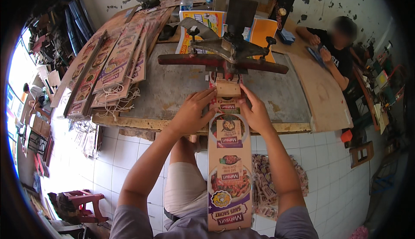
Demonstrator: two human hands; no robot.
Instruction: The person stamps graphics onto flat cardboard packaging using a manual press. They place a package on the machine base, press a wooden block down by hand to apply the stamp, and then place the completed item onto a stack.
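A long printed cardboard strip [229,152], tan with food pictures and purple bands, runs from my lap up onto the metal-topped bench. Its far end lies under a small pale wooden block [228,88], below the red crossbar and dark frame of a hand press [229,51]. My left hand [196,109] grips the strip's left edge, fingertips by the block and thumb lower down. Opposite it, my right hand [255,111] holds the right edge, thumb on the strip and index finger beside the block. The undersides of both hands are hidden.
Stacks of similar printed strips [116,57] with white strings lie at the bench's left. Booklets [263,36] and water bottles [186,2] stand behind the press. A person [339,53] sits at the right. Bundled printed packets [270,187] and a red stool [84,206] are on the floor.
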